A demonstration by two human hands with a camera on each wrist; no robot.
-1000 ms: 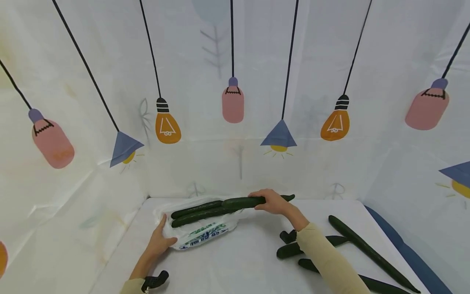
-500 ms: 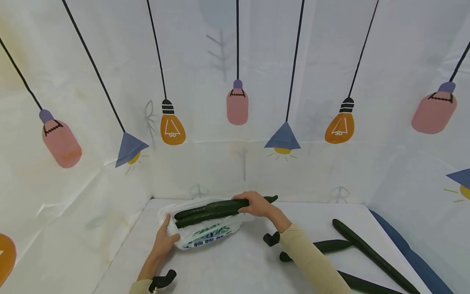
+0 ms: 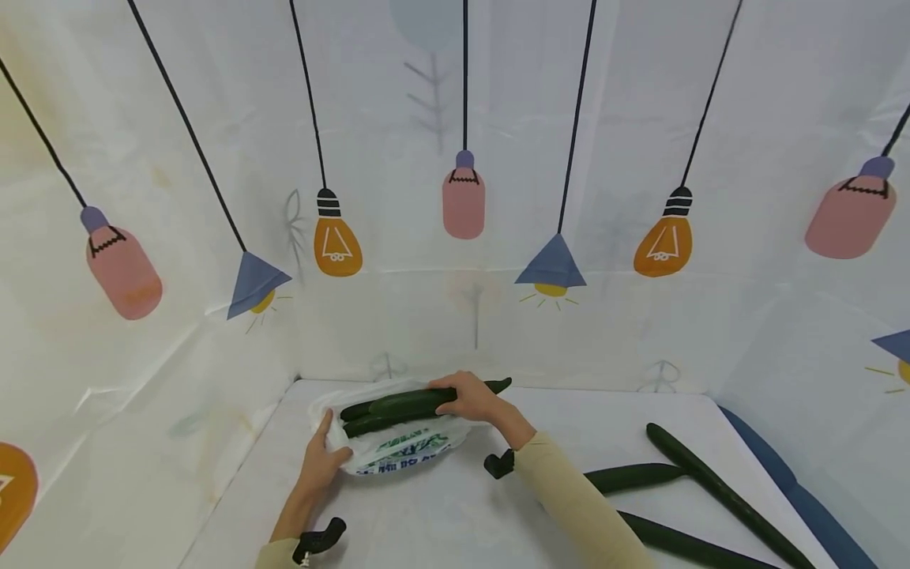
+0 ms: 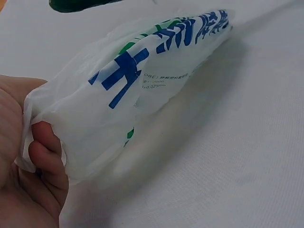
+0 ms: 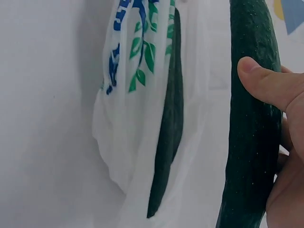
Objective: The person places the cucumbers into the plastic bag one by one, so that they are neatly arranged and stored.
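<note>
My right hand point(image 3: 472, 397) grips a long dark green cucumber point(image 3: 408, 405), its thumb along one side in the right wrist view. This cucumber lies over the mouth of a white plastic bag point(image 3: 408, 454) printed in blue and green. Inside the bag, other cucumbers point(image 5: 173, 95) show through the opening, and one point(image 3: 370, 425) lies just below the held one in the head view. At the bag's left end, my left hand point(image 3: 320, 458) holds its edge. Seen from the left wrist, fingers point(image 4: 47, 156) are curled at the thin plastic.
On the right side of the white table point(image 3: 426, 529) lie more cucumbers: a long slanted one point(image 3: 725, 490), one touching its side point(image 3: 633, 477), and another near the front point(image 3: 690, 541), partly behind my right sleeve point(image 3: 583, 498). A lamp-printed sheet point(image 3: 398, 316) rises behind the table.
My right hand has moved left with the cucumber, sliding it farther over the bag and the cucumbers there. The left hand keeps hold of the bag's edge. The head view has shifted slightly.
</note>
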